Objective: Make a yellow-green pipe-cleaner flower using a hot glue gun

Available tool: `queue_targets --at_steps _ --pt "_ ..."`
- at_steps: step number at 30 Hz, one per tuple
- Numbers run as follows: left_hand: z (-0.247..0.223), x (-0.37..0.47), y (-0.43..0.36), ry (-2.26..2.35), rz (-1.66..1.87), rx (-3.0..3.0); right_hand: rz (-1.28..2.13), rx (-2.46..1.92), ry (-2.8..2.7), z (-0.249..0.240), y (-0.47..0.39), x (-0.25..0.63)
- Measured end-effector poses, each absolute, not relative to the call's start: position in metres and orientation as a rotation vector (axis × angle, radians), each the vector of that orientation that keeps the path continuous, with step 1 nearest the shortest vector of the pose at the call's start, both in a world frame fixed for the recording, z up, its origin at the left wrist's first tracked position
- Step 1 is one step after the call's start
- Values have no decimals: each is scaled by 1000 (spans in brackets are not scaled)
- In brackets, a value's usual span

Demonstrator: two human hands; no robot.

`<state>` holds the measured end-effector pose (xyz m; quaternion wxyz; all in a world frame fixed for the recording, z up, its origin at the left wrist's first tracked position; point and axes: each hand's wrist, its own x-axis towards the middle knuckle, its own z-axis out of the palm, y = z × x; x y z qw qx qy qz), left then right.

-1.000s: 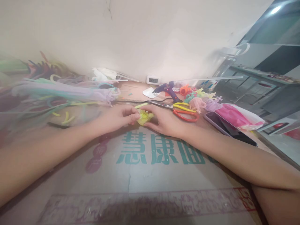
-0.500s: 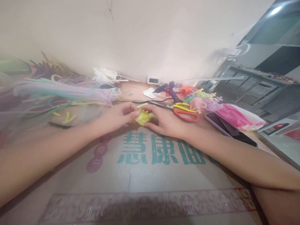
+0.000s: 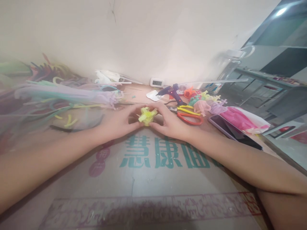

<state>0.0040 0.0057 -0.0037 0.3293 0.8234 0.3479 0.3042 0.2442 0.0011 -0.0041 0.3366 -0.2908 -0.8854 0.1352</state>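
A small yellow-green craft piece with petal-like strips [image 3: 147,116] is held between both hands, above the printed sheet. My left hand [image 3: 124,119] pinches its left side, thumb low and fingers curled behind it. From the right, my right hand [image 3: 168,121] grips it with thumb and fingers in the same way. The fingertips on the far side are partly hidden by the piece. Just past my right hand lie scissors with red and yellow handles [image 3: 189,114], their blades partly covered by the hand.
A dark purple glue gun [image 3: 171,92] and a small white digital clock [image 3: 157,82] stand near the wall. Bundled pastel fuzzy stems [image 3: 72,94] lie at left. On the right are colourful twisted pieces [image 3: 202,107], a pink packet [image 3: 242,118] and a phone [image 3: 235,131].
The yellow-green piece has turned so its strips face me more. My left hand has closed in on its left side, and my right hand has shifted slightly around it.
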Motion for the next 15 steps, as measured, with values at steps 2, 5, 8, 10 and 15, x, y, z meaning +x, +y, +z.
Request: queue_targets --at_steps 2,5,8,10,15 --pt "-2 4 5 938 811 2187 379 -812 -2265 -6 2 245" --pt "-2 3 6 1029 837 2271 389 -929 -2195 -8 3 246" --pt "-6 1 7 1115 795 2354 390 -1010 -2164 -7 1 245" --pt "-7 1 7 1137 771 2362 407 -1022 -2166 -5 0 243" --pt "-9 2 5 1116 895 2228 467 -960 -2186 4 -4 239"
